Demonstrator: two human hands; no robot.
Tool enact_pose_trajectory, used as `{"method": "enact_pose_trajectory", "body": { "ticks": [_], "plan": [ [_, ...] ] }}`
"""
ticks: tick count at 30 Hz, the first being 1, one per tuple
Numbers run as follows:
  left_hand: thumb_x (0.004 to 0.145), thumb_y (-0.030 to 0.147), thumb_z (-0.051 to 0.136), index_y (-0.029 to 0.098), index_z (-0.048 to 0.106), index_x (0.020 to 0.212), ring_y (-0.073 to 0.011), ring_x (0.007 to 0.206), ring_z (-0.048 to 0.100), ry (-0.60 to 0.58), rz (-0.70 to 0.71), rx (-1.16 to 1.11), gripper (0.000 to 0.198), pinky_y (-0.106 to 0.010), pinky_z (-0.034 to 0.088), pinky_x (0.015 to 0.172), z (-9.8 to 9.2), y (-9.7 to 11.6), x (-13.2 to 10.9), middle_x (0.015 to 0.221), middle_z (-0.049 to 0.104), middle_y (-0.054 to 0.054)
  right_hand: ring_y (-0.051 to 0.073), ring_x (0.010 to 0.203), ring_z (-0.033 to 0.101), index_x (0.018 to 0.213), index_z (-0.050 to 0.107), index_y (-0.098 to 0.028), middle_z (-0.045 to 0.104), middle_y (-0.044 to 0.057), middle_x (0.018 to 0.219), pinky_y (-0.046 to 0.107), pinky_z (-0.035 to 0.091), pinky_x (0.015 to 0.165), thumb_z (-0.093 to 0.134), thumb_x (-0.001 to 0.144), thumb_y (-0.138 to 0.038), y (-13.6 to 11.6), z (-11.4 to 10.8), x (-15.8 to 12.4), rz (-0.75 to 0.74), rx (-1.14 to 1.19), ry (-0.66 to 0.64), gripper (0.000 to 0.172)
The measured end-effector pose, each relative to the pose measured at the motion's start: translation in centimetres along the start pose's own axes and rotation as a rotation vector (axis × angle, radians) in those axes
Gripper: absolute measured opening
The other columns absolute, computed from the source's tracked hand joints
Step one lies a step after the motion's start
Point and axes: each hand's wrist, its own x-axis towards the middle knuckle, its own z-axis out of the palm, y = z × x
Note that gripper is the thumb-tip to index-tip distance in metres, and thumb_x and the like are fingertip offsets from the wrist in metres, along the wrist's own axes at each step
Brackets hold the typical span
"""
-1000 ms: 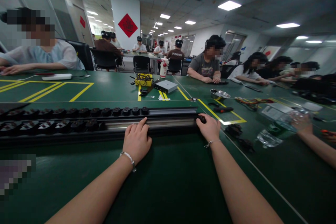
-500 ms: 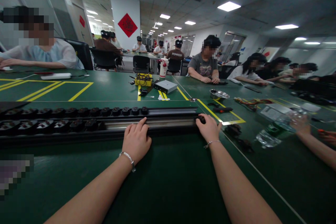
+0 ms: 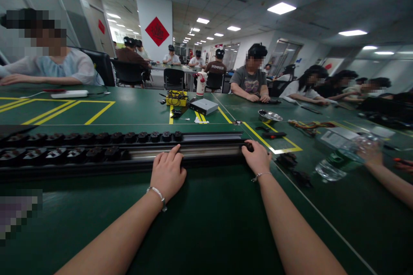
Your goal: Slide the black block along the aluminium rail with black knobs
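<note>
A long black power track (image 3: pixel 213 151) with a shiny metal channel lies across the green table in front of me. Round black sockets (image 3: pixel 95 154) sit along its left part. My left hand (image 3: pixel 167 171) rests at the track's near edge, its fingers apart and fingertips on the channel, gripping nothing. At the right end, my right hand (image 3: pixel 259 158) has its thumb and fingers curled around a small black piece (image 3: pixel 248 147). That piece is partly covered by the fingers, and I cannot tell if it is fixed to the track. Behind lies a second track (image 3: pixel 213 136) with more sockets.
Loose black parts (image 3: pixel 292 167) lie right of the track. A co-worker's hand (image 3: pixel 371 152) holds a clear plastic bottle (image 3: pixel 334 165) there. Farther back are a metal bowl (image 3: pixel 270 116), a grey box (image 3: pixel 204 106) and a yellow tray (image 3: pixel 176 99) of cables. Several people sit around.
My hands stay in the same places on the track. The co-worker in the grey shirt across the table has turned their head slightly.
</note>
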Motion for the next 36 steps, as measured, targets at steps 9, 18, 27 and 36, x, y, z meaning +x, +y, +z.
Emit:
{"method": "enact_pose_trajectory", "body": {
  "ticks": [9,18,27,36],
  "plan": [
    [0.072,0.021,0.047,0.021,0.058,0.093,-0.0229,0.100,0.053,0.002,0.008,0.022,0.024,-0.040,0.033,0.093,-0.01,-0.02,0.00,0.133,0.050,-0.004,0.025,0.110,0.047,0.099,0.063,-0.027,0.060,0.004,0.109,0.053,0.023,0.099,0.048,0.076,-0.036,-0.44,-0.21,-0.34,-0.003,0.005,0.044,0.028],
    [0.072,0.021,0.047,0.021,0.058,0.093,-0.0229,0.101,0.053,0.005,0.015,0.020,0.023,-0.041,0.032,0.094,0.12,-0.13,-0.01,0.133,0.049,-0.004,0.026,0.120,0.040,0.099,0.063,-0.030,0.059,0.002,0.115,0.048,0.027,0.099,0.050,0.075,-0.037,-0.34,-0.41,-0.56,-0.005,-0.016,0.063,0.029],
    [0.072,0.021,0.046,0.022,0.058,0.093,-0.0230,0.102,0.052,-0.012,-0.007,-0.005,0.024,-0.041,0.032,0.095,-0.12,0.01,0.01,0.133,0.049,-0.003,0.024,0.109,0.046,0.098,0.063,-0.028,0.061,0.003,0.107,0.044,0.031,0.094,0.048,0.075,-0.040,-0.27,-0.47,-0.35,-0.024,-0.028,0.051,0.030],
    [0.072,0.020,0.046,0.022,0.059,0.093,-0.0237,0.102,0.052,-0.015,-0.010,-0.020,0.024,-0.042,0.032,0.095,-0.31,0.07,0.07,0.133,0.049,-0.004,0.022,0.102,0.049,0.100,0.063,-0.026,0.061,0.004,0.103,0.039,0.034,0.091,0.048,0.075,-0.038,0.11,-0.39,-0.02,-0.024,-0.009,0.053,0.031]
  ]
}}
